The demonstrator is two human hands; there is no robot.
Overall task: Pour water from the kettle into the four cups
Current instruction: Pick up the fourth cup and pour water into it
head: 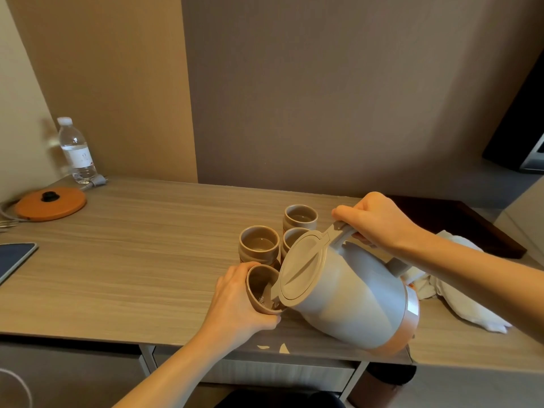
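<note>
Left hand (235, 301) reaches in from lower left, forearm bare, fingers curled in closed grip, thumb underneath. Right hand (378, 220) comes in from right, forearm bare, wrist raised, fingers wrapped shut, knuckles up, thumb forward on top.

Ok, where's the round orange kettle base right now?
The round orange kettle base sits at the desk's far left, just in front of the clear plastic water bottle.

Wooden desk (123, 260), water bottle (77, 151) upright far left, orange kettle base (51, 204) nearby, white cloth (459, 290) right, dark tray (459, 222) behind it
</note>
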